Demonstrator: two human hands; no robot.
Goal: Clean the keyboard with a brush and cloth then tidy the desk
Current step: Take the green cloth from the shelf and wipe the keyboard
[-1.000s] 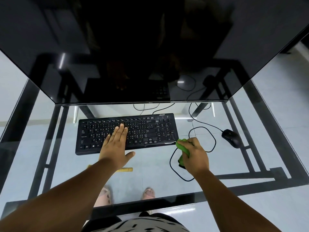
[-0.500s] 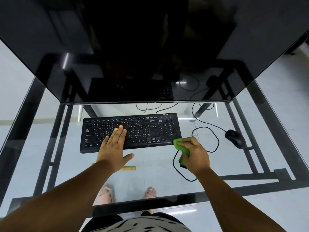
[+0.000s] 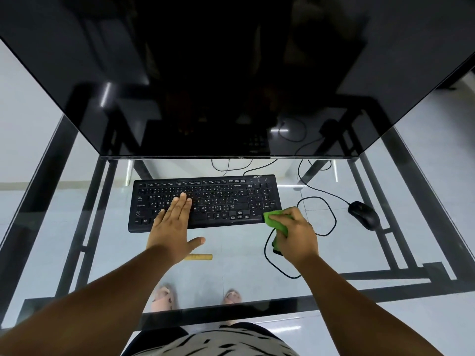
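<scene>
Low in the middle of the frame, a small yellow stick (image 3: 199,257) lies on the glass desk (image 3: 231,268), partly hidden by the left wrist. Just above it, the left hand (image 3: 174,222) lies flat with straight fingers on the black keyboard (image 3: 205,202), and the right hand (image 3: 295,233) squeezes a green cloth (image 3: 275,220) against the keyboard's lower right corner. A black mouse (image 3: 363,214) sits to the right, and a big dark screen (image 3: 231,73) fills the top.

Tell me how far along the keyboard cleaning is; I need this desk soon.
Brushing looks finished: the brush handle lies on the glass desk. In hand: the right hand wipes the keyboard at its right front corner with the green cloth while the left hand steadies it. Left: tidying, including the mouse and its looped cable.
</scene>
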